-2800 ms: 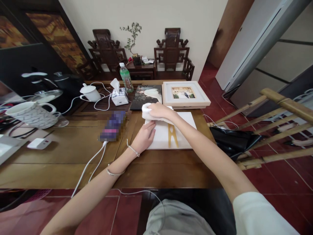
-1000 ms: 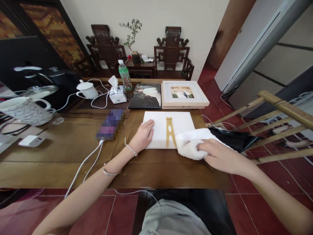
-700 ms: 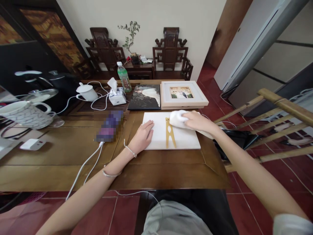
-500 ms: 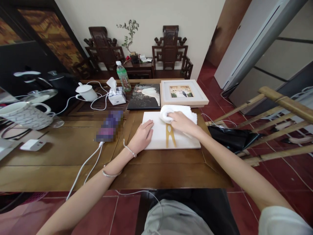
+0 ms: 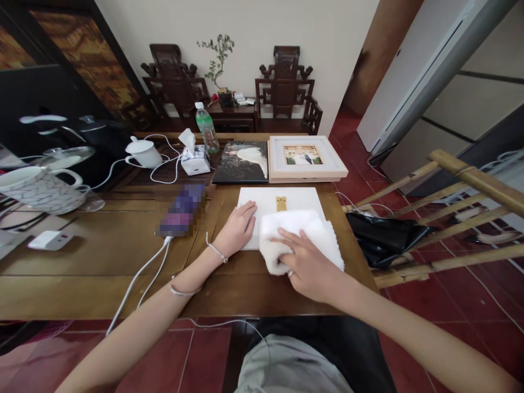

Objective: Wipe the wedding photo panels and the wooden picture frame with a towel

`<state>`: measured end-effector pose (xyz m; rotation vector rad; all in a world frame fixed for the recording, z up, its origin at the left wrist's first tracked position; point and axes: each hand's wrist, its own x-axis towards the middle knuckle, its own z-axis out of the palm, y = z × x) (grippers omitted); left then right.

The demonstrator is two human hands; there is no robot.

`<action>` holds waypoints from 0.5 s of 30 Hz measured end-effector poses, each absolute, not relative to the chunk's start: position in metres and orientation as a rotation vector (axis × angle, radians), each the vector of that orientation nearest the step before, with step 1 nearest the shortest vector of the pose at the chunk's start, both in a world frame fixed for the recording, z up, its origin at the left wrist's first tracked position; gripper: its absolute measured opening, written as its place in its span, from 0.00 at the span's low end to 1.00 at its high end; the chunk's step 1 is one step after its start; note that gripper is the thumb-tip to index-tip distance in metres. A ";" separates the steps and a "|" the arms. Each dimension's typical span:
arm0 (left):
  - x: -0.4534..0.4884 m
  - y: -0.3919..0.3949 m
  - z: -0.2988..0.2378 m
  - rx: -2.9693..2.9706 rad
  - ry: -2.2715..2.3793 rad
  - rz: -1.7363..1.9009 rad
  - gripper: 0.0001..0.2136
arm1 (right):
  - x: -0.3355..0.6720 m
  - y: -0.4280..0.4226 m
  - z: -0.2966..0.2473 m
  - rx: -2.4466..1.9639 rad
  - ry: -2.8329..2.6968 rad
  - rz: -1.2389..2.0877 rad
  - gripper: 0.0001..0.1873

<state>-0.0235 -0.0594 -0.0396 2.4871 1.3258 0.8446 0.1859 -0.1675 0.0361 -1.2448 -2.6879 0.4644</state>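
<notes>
A white board (image 5: 266,199) with a small gold stand on its back lies flat on the wooden table (image 5: 102,256). My left hand (image 5: 237,229) rests on the board's left edge, fingers flat and together. My right hand (image 5: 307,265) presses a white towel (image 5: 301,232) onto the near part of the board, fingers curled over the cloth. The towel hides most of the gold stand (image 5: 280,203); only its top shows.
Behind the board lie a dark photo print (image 5: 243,162) and a pale framed photo (image 5: 305,158). A tissue box (image 5: 194,158), green bottle (image 5: 207,128), white teapot (image 5: 141,154), blurred phone (image 5: 180,210) with white cable and a patterned pot (image 5: 41,188) stand to the left. A black bag (image 5: 385,232) lies on the bamboo chair at right.
My right hand has wiped the towel across the board, from the far left corner to the right, back to the far edge, and now down to the near edge. The left hand stayed put.
</notes>
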 end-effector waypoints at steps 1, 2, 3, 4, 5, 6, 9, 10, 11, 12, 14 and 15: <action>-0.023 -0.059 -0.039 2.484 1.323 0.852 0.17 | 0.185 -0.157 0.035 -1.257 -2.665 0.453 0.24; -0.023 -0.059 -0.039 2.481 1.321 0.859 0.17 | 0.185 -0.145 0.034 -1.274 -2.643 0.436 0.24; -0.023 -0.060 -0.039 2.479 1.319 0.864 0.17 | 0.183 -0.131 0.033 -1.297 -2.625 0.418 0.24; -0.023 -0.060 -0.038 2.475 1.318 0.868 0.17 | 0.182 -0.117 0.032 -1.324 -2.612 0.399 0.24; -0.023 -0.060 -0.038 2.469 1.317 0.868 0.17 | 0.180 -0.102 0.031 -1.348 -2.603 0.378 0.24; -0.023 -0.060 -0.038 2.462 1.317 0.866 0.18 | 0.178 -0.088 0.031 -1.368 -2.597 0.354 0.24; -0.024 -0.060 -0.037 2.438 1.314 0.861 0.19 | 0.172 -0.057 0.032 -1.394 -2.596 0.271 0.25; -0.024 -0.060 -0.037 2.435 1.310 0.859 0.19 | 0.170 -0.053 0.032 -1.391 -2.606 0.242 0.26; -0.025 -0.060 -0.038 2.436 1.306 0.858 0.19 | 0.169 -0.052 0.031 -1.388 -2.624 0.213 0.26; -0.025 -0.060 -0.039 2.439 1.304 0.859 0.20 | 0.168 -0.054 0.030 -1.386 -2.648 0.185 0.27; -0.026 -0.059 -0.040 2.448 1.305 0.854 0.20 | 0.168 -0.067 0.027 -1.373 -2.714 0.140 0.26; -0.026 -0.059 -0.041 2.451 1.310 0.849 0.20 | 0.168 -0.078 0.025 -1.358 -2.742 0.121 0.26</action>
